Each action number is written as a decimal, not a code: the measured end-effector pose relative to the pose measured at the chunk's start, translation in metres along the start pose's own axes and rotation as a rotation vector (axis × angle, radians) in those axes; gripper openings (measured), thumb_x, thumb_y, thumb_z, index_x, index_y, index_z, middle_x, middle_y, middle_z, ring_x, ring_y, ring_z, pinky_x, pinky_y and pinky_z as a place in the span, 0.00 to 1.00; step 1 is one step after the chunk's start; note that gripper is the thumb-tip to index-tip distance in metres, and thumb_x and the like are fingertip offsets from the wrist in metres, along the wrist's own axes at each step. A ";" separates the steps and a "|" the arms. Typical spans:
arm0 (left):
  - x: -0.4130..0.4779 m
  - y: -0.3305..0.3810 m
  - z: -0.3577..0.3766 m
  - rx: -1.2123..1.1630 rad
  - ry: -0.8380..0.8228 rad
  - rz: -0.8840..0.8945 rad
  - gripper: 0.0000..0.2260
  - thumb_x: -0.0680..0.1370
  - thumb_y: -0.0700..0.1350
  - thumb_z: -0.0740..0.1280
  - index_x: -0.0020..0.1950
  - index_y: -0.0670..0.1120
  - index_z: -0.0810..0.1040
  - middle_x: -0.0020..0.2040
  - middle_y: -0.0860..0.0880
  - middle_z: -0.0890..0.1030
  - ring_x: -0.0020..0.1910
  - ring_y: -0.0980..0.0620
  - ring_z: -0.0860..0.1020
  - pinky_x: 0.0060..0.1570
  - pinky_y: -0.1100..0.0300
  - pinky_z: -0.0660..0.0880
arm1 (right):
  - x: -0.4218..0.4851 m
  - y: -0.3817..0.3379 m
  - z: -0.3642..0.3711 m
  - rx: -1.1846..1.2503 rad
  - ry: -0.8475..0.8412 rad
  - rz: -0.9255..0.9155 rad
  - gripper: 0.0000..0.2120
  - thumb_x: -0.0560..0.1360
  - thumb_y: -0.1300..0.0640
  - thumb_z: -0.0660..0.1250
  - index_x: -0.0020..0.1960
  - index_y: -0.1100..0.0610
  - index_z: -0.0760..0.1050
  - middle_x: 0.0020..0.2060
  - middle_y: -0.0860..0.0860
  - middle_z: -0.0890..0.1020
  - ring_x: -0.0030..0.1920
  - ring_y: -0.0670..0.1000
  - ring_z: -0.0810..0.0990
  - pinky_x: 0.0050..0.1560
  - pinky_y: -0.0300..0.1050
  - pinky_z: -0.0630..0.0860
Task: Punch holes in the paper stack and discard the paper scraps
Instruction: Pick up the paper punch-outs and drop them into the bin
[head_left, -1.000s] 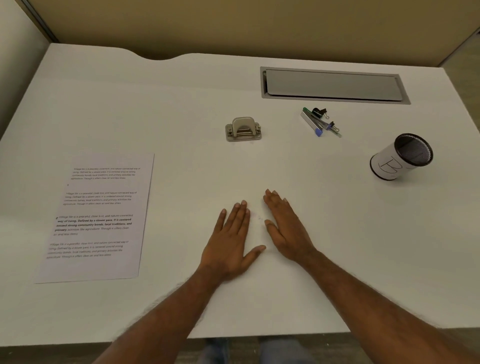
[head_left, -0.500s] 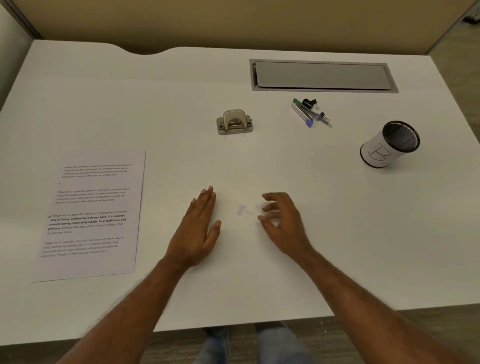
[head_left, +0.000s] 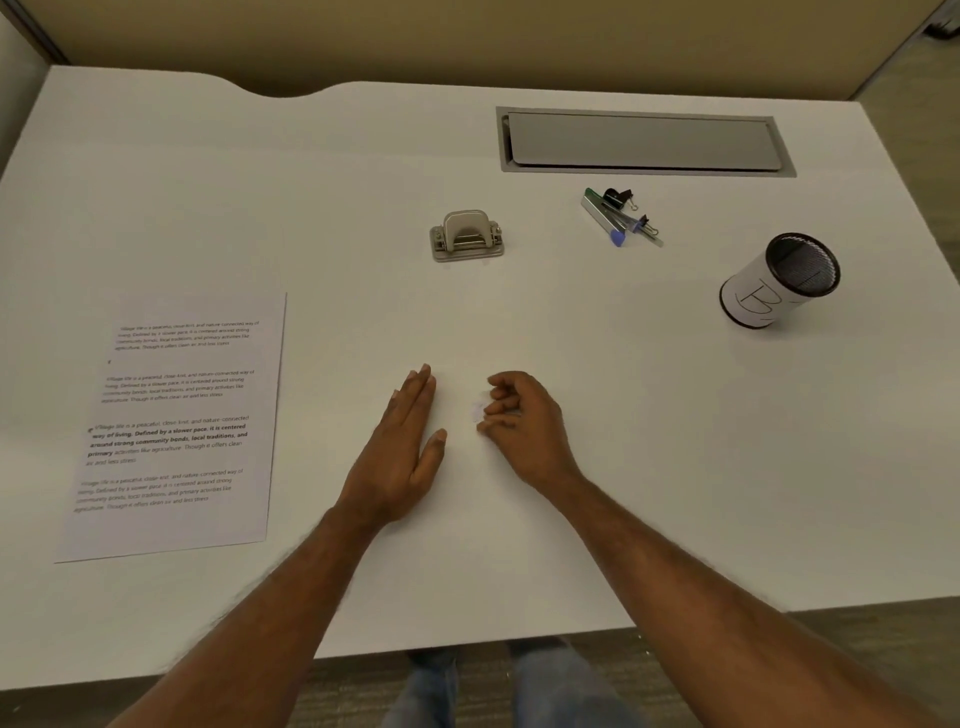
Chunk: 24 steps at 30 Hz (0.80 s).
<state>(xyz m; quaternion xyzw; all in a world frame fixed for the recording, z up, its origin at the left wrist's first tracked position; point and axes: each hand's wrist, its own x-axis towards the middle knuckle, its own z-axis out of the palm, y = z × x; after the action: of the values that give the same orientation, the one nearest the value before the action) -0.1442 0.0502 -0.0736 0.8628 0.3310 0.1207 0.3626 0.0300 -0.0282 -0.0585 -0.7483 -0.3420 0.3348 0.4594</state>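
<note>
Open tabletop (head_left: 623, 441) runs from the centre of the frame to the cup (head_left: 776, 283) at right. The hole punch (head_left: 466, 236) and clips (head_left: 618, 215) stand at upper middle, well apart. The paper stack (head_left: 176, 426) covers the left.

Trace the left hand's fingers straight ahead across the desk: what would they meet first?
Probably the hole punch; the left hand lies flat, its fingers aimed roughly at it, only bare desk between.
</note>
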 end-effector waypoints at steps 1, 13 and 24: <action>0.000 0.000 -0.001 -0.004 0.003 0.000 0.29 0.80 0.53 0.51 0.80 0.43 0.52 0.81 0.49 0.51 0.79 0.59 0.46 0.76 0.63 0.45 | -0.001 0.001 -0.005 0.004 0.038 0.013 0.20 0.67 0.70 0.72 0.56 0.56 0.75 0.49 0.54 0.79 0.44 0.46 0.81 0.46 0.38 0.80; 0.002 -0.001 0.000 -0.049 0.001 -0.013 0.29 0.80 0.54 0.50 0.80 0.44 0.51 0.81 0.50 0.51 0.79 0.58 0.47 0.75 0.66 0.43 | -0.018 0.010 0.006 0.035 0.118 0.108 0.19 0.65 0.70 0.75 0.51 0.58 0.75 0.47 0.53 0.80 0.39 0.42 0.80 0.42 0.32 0.77; 0.005 0.005 -0.004 -0.164 0.019 0.000 0.27 0.81 0.51 0.52 0.79 0.44 0.54 0.80 0.52 0.53 0.79 0.59 0.49 0.77 0.61 0.49 | -0.013 0.018 -0.011 0.097 0.339 0.023 0.11 0.73 0.68 0.68 0.53 0.58 0.76 0.49 0.51 0.82 0.49 0.45 0.82 0.50 0.38 0.78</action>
<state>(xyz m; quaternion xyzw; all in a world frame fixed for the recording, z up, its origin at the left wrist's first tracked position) -0.1394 0.0534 -0.0678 0.8289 0.3235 0.1554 0.4291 0.0360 -0.0502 -0.0687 -0.7748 -0.2345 0.2250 0.5423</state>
